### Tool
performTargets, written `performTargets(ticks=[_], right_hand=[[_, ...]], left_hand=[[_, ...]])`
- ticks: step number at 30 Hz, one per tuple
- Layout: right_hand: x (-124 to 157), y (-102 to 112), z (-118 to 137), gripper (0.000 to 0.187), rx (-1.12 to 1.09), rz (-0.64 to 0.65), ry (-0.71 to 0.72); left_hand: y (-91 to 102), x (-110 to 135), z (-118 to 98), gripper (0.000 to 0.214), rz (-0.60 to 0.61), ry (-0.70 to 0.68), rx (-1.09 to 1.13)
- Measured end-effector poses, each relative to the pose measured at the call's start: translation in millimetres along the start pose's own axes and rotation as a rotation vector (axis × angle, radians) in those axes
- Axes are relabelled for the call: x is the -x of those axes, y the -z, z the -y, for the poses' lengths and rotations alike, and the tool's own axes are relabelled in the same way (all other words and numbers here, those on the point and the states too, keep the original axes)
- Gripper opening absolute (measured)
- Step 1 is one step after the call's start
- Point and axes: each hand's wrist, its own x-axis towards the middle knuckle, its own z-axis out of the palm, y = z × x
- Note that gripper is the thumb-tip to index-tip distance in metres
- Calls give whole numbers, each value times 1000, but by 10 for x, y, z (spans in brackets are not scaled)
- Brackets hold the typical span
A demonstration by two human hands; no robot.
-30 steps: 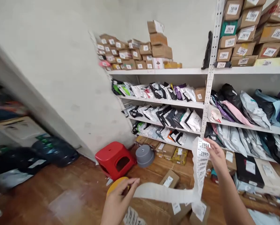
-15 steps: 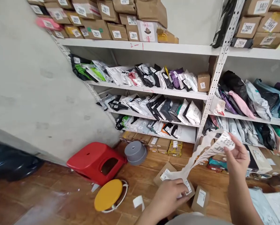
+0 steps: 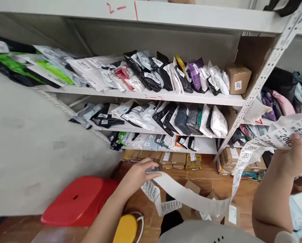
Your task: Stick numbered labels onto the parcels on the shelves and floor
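**Label strip strung out between both our hands, in front of the shelves**

So we've got the label strip [image 3: 188, 196] stretched across the lower middle of the view. It sags low between the hands, then climbs on the right. One end is pinched in our left hand [image 3: 138, 175], fingers closed on it, with a short printed tail curling down just below. The other end is in our right hand [image 3: 292, 158], over at the right edge and higher up, thumb pressed down on the top labels. We can read 2004 up there and 2011 further down the strip.

Under the left arm, near us, there's a red stool [image 3: 77, 202] on the wood floor. A yellow lid [image 3: 125, 229] sits just right of it, at the bottom edge.

Further back is the white shelf [image 3: 191, 98]. It's crammed with mailer bags [image 3: 146, 74] in black, white, grey and purple, leaning in rows on several levels. A small brown box [image 3: 238, 79] stands at the right end of the upper row, against the upright. Flat cartons [image 3: 176, 158] line the floor under the lowest shelf, far side of our left hand. More bags fill the next bay on the right, behind the strip.
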Motion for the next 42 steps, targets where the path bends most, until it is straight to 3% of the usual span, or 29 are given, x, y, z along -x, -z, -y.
performTargets(ticks=[3, 5, 8, 10, 13, 16, 19, 22, 27, 34, 37, 40, 42], right_hand=[[391, -652, -248, 37, 34, -36, 108], [702, -1114, -404, 37, 86, 2, 17], [1156, -1694, -564, 39, 192, 88, -118], [1408, -1962, -603, 35, 267, 190, -191], [1678, -2209, -604, 19, 339, 379, -259], [1830, -2349, -611, 10, 370, 458, -328], [1892, -2444, -654, 13, 345, 391, -402], [1882, -2517, -733, 21, 293, 296, -493], [1716, -2601, -992, 27, 148, 234, -594], [1146, -2532, -1692, 25, 29, 392, -454], [625, -2424, -2029, 20, 113, 476, -255], [-52, -2402, -2359, 10, 314, 497, 110], [-458, -2458, -2572, 14, 432, 598, 339]], left_hand=[[366, -420, 454, 29, -92, -29, 46], [558, -720, 670, 28, -119, -64, 115], [745, -1158, 819, 24, -81, -150, 237], [801, -1409, 788, 22, -26, -224, 320], [794, -1693, 581, 18, 59, -330, 465], [714, -1883, 300, 20, 99, -357, 569], [618, -2031, 94, 27, 87, -310, 621], [555, -2196, 24, 36, -52, -287, 690], [501, -2564, 31, 22, 23, -446, 656], [399, -3221, -277, 27, -67, -390, 573], [387, -3544, -533, 31, -89, -360, 477], [409, -3826, -844, 33, -64, -308, 335], [425, -3970, -1062, 34, -16, -264, 249]])
